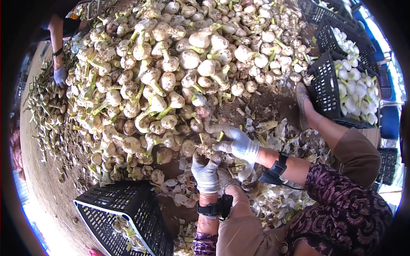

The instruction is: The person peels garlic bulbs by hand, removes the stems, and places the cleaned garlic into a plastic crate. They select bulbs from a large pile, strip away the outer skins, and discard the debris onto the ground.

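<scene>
At the near edge of a big heap of soil-stained white onions (168, 81) with short green stalks, both my gloved hands meet at one dirty onion (206, 148). My left hand (206, 174) grips it from below, between thumb and fingers. From the right, my right hand (240, 144) closes on the same onion, its thumb pressed against the side. Whether the right hand also has a small tool in it, I cannot make out. Dry papery skins (277, 149) lie around and below my hands.
A tilted black crate (128, 200) with some trimmings in it stands at near left. At right are black crates (322, 85) of clean white onions (358, 91). My feet are beside the heap. At far left, another person's gloved hand (60, 77) is by a pile of stalks (47, 115).
</scene>
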### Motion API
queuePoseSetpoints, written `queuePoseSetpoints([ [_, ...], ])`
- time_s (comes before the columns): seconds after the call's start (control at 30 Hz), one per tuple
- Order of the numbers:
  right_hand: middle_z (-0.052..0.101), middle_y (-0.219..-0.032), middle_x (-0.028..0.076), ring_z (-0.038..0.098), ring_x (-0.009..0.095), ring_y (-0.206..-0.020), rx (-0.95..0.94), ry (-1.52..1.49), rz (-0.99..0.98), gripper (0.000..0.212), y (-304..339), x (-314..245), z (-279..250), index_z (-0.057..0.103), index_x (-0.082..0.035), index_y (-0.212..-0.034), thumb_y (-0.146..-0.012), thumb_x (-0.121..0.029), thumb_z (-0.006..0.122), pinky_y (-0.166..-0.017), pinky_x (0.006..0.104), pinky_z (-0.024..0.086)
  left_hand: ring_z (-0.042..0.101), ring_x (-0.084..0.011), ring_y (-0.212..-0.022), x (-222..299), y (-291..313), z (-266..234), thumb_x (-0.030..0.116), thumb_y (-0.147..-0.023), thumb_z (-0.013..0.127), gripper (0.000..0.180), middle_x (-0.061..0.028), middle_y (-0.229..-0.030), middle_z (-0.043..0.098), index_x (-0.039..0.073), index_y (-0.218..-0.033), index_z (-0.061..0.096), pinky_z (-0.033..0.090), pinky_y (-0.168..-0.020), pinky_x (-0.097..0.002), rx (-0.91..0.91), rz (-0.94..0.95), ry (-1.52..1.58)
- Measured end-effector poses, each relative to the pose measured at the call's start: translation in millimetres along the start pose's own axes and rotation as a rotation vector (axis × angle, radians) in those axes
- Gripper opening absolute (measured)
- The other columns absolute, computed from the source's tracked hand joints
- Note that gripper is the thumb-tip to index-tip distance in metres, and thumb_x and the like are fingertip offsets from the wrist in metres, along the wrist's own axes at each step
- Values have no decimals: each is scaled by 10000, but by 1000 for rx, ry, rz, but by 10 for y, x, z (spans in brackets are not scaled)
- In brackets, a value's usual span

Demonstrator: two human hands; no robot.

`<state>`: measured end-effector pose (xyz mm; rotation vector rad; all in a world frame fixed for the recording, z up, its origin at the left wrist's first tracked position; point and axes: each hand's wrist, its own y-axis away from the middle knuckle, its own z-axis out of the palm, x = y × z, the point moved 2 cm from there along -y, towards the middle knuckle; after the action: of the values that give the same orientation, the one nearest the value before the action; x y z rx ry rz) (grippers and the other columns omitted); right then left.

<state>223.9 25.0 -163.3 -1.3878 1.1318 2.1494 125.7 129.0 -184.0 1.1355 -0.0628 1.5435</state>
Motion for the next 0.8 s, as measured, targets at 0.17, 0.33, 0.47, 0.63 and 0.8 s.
queuePoseSetpoints([
  [0.17, 493, -1250, 39, 513, 112, -1039, -44, -103, 16, 537, -20, 69, -4, 426, -87, -1311, -813, 19, 594, -858, 260, 463, 604, -171, -839, 28, 14, 6, 77, -657, 783, 598, -50, -1007, 592, 6, -1171, 486, 524, -713, -284, 13, 72, -8],
  [0.33, 516, -1231, 42, 539, 128, -1029, -72, -121, 54, 560, -19, 135, -66, 430, -77, -1303, -779, 91, 531, -859, 267, 463, 613, -182, -676, -48, -16, -88, 167, -731, 745, 457, -81, -866, 621, 9, -1099, 525, 520, -556, -267, 23, 41, -6],
  [0.47, 637, -956, 108, 618, 179, -882, -241, 492, -209, 587, 6, -134, -6, 463, -131, -1271, -721, 69, 516, -779, 301, 487, 572, -183, -509, -90, -21, -201, 478, -869, 521, 480, -105, -711, 620, 27, -1031, 551, 445, -408, -265, -42, -252, 191],
  [0.63, 620, -1058, 58, 599, 160, -935, -35, 299, -391, 590, -13, -76, 9, 448, -90, -1290, -738, 9, 632, -848, 290, 471, 577, -178, -556, -89, -47, -88, 476, -859, 534, 484, -101, -751, 613, 28, -1041, 546, 435, -419, -252, 47, -296, 255],
  [0.8, 605, -1126, 56, 577, 124, -969, -86, 149, 35, 488, 21, 69, -58, 556, -37, -1183, -720, 108, 603, -843, 253, 474, 575, -152, -611, 47, 80, 43, 297, -755, 716, 463, -66, -791, 582, -1, -1059, 532, 464, -457, -245, 70, 92, -56],
])
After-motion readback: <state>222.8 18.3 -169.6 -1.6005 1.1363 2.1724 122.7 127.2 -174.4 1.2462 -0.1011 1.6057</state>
